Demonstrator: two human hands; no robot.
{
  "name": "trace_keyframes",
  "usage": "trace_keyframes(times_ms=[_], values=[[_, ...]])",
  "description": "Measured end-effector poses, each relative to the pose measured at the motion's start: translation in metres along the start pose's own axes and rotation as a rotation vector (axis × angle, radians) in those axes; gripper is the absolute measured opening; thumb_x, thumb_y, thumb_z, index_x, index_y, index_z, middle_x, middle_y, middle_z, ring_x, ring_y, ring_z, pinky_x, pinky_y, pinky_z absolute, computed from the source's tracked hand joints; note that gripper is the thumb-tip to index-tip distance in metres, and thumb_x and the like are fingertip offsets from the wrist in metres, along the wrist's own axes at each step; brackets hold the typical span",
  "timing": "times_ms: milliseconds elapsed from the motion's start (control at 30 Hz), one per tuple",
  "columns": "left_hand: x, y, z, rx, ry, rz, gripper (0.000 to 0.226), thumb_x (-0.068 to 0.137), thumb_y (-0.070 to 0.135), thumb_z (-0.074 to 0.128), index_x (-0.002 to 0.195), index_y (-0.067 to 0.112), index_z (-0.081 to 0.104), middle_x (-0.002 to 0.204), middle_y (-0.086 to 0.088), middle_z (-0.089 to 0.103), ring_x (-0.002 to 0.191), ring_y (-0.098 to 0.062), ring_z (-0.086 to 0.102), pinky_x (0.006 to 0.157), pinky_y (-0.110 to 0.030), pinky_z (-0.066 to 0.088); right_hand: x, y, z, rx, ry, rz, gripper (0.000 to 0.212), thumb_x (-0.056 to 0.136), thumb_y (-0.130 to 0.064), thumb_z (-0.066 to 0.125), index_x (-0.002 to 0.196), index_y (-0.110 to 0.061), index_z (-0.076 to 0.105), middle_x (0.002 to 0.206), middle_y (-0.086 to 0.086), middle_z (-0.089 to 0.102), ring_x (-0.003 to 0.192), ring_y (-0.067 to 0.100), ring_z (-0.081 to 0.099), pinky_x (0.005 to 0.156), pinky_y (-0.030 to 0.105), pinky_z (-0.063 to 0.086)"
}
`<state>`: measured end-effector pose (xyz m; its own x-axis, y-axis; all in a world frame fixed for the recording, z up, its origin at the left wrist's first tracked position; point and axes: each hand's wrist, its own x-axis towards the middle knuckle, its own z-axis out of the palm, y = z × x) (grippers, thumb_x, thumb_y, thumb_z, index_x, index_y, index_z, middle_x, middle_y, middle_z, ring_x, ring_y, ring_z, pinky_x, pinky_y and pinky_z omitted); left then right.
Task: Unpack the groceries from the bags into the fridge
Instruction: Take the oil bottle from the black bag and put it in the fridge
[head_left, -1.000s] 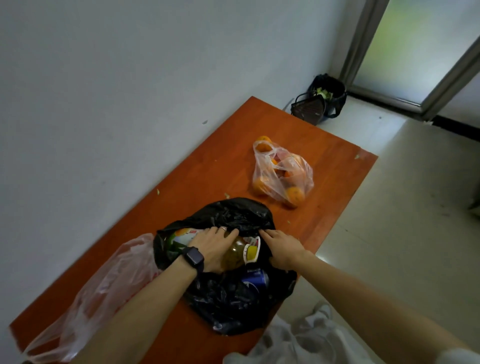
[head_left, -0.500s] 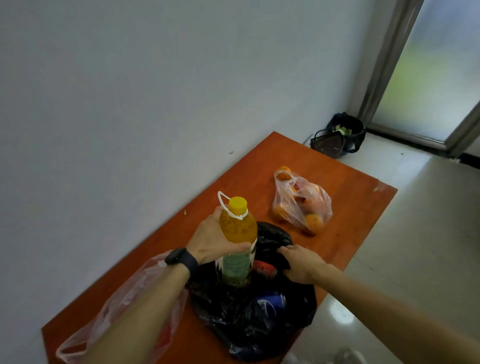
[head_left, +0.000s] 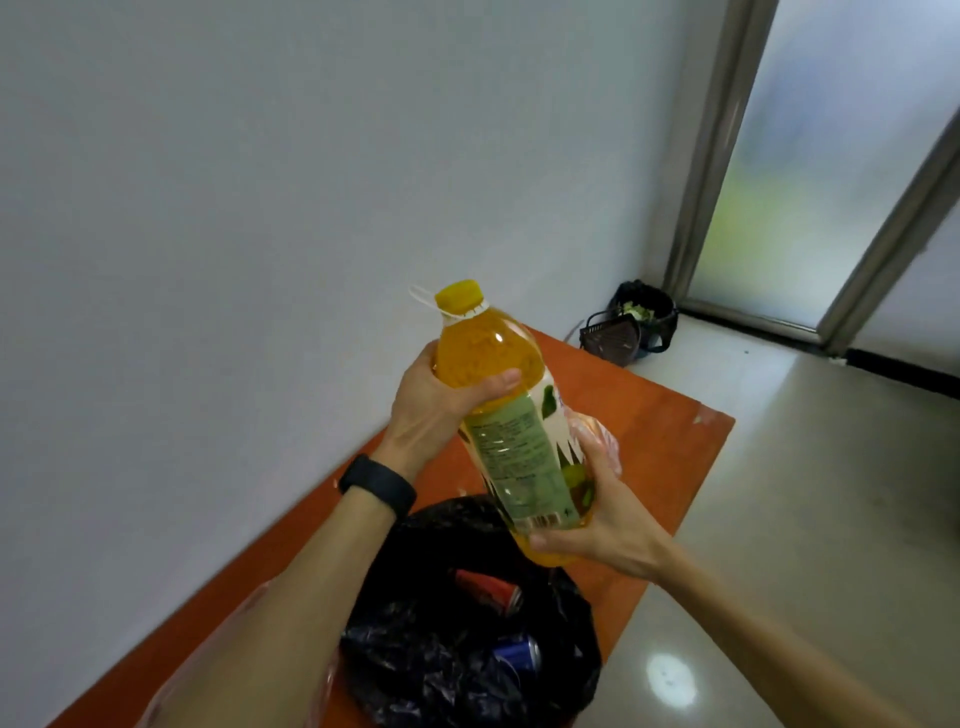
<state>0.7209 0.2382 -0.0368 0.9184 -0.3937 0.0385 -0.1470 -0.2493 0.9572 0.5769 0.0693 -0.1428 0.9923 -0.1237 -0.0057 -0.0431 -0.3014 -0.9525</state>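
Head view, the only one. Large clear plastic bottle of orange juice with yellow cap and green-and-white label is held in the air above the open black plastic bag, clear of the orange-brown wooden surface.

Left hand, black band on the wrist, wraps the bottle's upper shoulder just under the neck; thumb lies across the front, fingers curl round the far side, closed on the bottle. Right hand cups the base from below and from the right, fingers closed around the lower label. Judgement: the two-handed hold suits a full, heavy bottle, with the low hand taking weight and the high hand steering.

Orientation: long axis runs from lower right to upper left, tilted off vertical. Cap end points up and away toward the grey wall; base points down toward the person. The label's printed panel faces the camera.

Still in the black bag: a red can and a blue can, lying on their sides. A thin pinkish plastic bag shows just behind the right hand; contents hidden. A second pale bag at lower left is mostly covered by the left forearm.

Fridge not in view. Judgement: the bottle is out of the bag, and carrying it to the fridge remains.
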Motion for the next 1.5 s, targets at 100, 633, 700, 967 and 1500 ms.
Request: trace_keyframes(times_ms=[100, 633, 700, 967, 1500], values=[[0.010, 0.033, 0.043, -0.080, -0.090, 0.045, 0.088, 0.050, 0.055, 0.088, 0.124, 0.018, 0.058, 0.109, 0.006, 0.070, 0.095, -0.006, 0.069, 0.074, -0.019, 0.055, -0.016, -0.004, -0.030, 0.047, 0.187, -0.005, 0.115, 0.054, -0.047, 0.097, 0.145, -0.044, 0.028, 0.129, -0.015, 0.058, 0.121, 0.006, 0.057, 0.101, 0.034, 0.052], [-0.071, 0.117, 0.407, -0.289, -0.490, 0.177, 0.098, 0.054, 0.043, 0.092, 0.134, 0.018, 0.041, 0.117, -0.003, 0.068, 0.104, -0.014, 0.069, 0.087, -0.038, 0.059, -0.217, 0.049, -0.293, 0.132, 0.607, 0.129, 0.100, 0.049, -0.051, 0.096, 0.135, -0.037, 0.046, 0.113, -0.014, 0.067, 0.108, 0.011, 0.066, 0.086, 0.031, 0.059], [-0.087, 0.130, 0.456, -0.280, -0.535, 0.193, 0.098, 0.055, 0.045, 0.091, 0.134, 0.021, 0.039, 0.117, 0.001, 0.066, 0.101, -0.008, 0.069, 0.084, -0.030, 0.059, -0.250, 0.058, -0.330, 0.110, 0.621, 0.145, 0.098, 0.050, -0.055, 0.094, 0.133, -0.042, 0.045, 0.117, -0.011, 0.066, 0.110, 0.012, 0.065, 0.091, 0.036, 0.058], [-0.127, 0.181, 0.612, -0.258, -0.714, 0.271, 0.103, 0.051, 0.055, 0.088, 0.136, 0.025, 0.037, 0.117, 0.007, 0.065, 0.101, -0.004, 0.067, 0.081, -0.027, 0.059, -0.351, 0.082, -0.443, 0.053, 0.727, 0.213, 0.088, 0.061, -0.041, 0.094, 0.130, -0.048, 0.040, 0.119, -0.018, 0.063, 0.113, 0.003, 0.062, 0.094, 0.032, 0.056], [-0.097, 0.311, 0.933, -0.257, -0.999, 0.454, 0.104, 0.054, 0.061, 0.090, 0.137, 0.026, 0.038, 0.122, 0.007, 0.066, 0.108, -0.011, 0.067, 0.091, -0.046, 0.057, -0.435, 0.132, -0.732, -0.025, 0.941, 0.363, 0.108, 0.056, -0.053, 0.094, 0.142, -0.041, 0.029, 0.130, -0.020, 0.057, 0.120, 0.004, 0.057, 0.101, 0.036, 0.053]])
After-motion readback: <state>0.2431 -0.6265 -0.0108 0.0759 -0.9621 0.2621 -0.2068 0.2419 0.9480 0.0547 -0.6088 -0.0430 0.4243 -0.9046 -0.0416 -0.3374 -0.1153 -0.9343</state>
